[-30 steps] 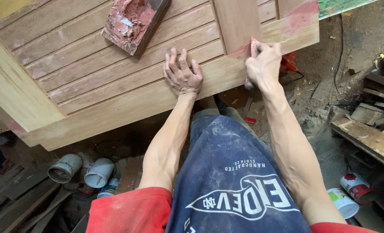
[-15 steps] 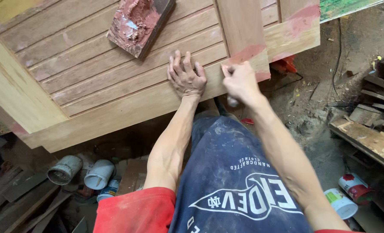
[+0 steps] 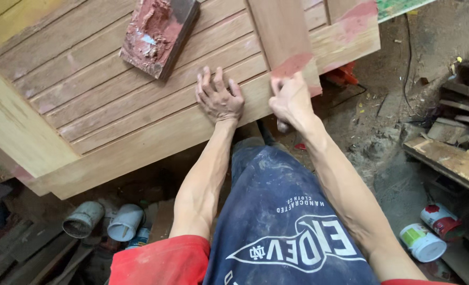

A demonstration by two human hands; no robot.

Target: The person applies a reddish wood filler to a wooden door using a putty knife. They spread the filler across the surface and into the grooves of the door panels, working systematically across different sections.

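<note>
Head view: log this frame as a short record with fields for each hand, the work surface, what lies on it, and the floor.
left hand: left hand lies flat, fingers spread, on the wooden door panel
right hand: right hand pinches a small scraper, mostly hidden, at the reddish filler patch on the panel's lower rail
on panel: a board smeared with red putty, apart from both hands
floor left: two tipped cans
floor right: two paint tins, wood offcuts
</note>
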